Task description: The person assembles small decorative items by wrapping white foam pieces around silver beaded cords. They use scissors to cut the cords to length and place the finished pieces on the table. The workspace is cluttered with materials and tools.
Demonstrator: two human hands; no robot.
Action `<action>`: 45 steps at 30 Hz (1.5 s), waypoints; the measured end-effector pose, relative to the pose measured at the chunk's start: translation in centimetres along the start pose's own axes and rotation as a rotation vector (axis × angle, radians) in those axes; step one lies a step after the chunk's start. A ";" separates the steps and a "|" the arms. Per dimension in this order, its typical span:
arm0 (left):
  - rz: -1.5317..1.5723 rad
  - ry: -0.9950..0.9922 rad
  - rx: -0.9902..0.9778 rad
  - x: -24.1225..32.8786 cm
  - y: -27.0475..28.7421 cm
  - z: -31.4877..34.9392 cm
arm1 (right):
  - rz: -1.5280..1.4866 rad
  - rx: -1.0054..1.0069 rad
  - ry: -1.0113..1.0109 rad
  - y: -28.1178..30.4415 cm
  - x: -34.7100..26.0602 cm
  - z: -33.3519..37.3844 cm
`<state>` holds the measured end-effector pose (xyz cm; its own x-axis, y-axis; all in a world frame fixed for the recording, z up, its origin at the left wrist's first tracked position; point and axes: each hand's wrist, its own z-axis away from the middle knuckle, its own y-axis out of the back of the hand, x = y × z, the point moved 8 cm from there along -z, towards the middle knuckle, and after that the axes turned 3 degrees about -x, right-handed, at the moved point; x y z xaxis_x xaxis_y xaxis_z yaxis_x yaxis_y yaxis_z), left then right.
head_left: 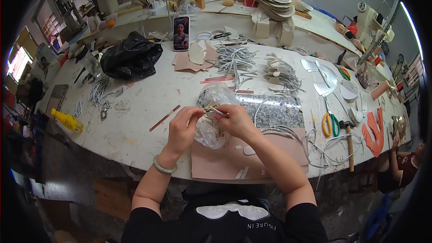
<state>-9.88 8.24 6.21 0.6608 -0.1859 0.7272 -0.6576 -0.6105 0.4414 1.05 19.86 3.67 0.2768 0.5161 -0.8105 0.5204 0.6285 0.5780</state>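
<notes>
Over a clear plastic bag (210,137) of small pale pieces, my two hands work close together. My right hand (237,120) pinches a thin pale strip (218,111) between thumb and fingers. My left hand (184,125), with a bangle at the wrist, has its fingertips pressed together at the bag's edge; what they hold is too small to make out. Beneath the right forearm lies a pinkish-tan sheet (211,164) with little white scraps on it. Just behind the right hand is a speckled grey stone slab (274,110).
Bundles of grey cords (234,58) lie at the back. To the right are scissors (330,123), a hammer (350,146), and a coiled cord (324,155). A propped phone (181,33), a black plastic bag (131,56) and a yellow bottle (67,120) stand leftward. Another person works at the far table.
</notes>
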 end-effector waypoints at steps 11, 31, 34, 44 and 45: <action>0.570 0.114 -0.042 2.8 -0.7 1.0 | -0.520 0.021 0.055 1.0 -2.5 2.8; 0.395 0.249 -0.290 6.4 -2.6 5.1 | 0.268 0.033 0.576 3.6 -8.8 9.9; 0.419 0.205 -0.171 7.2 -2.1 5.7 | 0.006 0.092 0.485 3.6 -7.4 10.5; 1.081 0.777 -0.204 3.1 -3.8 8.4 | -0.554 -0.093 0.228 3.8 -1.6 13.9; 1.096 0.800 -0.244 3.3 -4.6 8.8 | -0.388 -0.083 0.283 3.7 -2.3 14.0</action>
<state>-1.53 3.61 1.95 -0.5630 0.0599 0.8243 -0.8029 -0.2760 -0.5283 13.67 12.86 6.35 -0.1611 0.3648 -0.9170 0.4724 0.8443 0.2528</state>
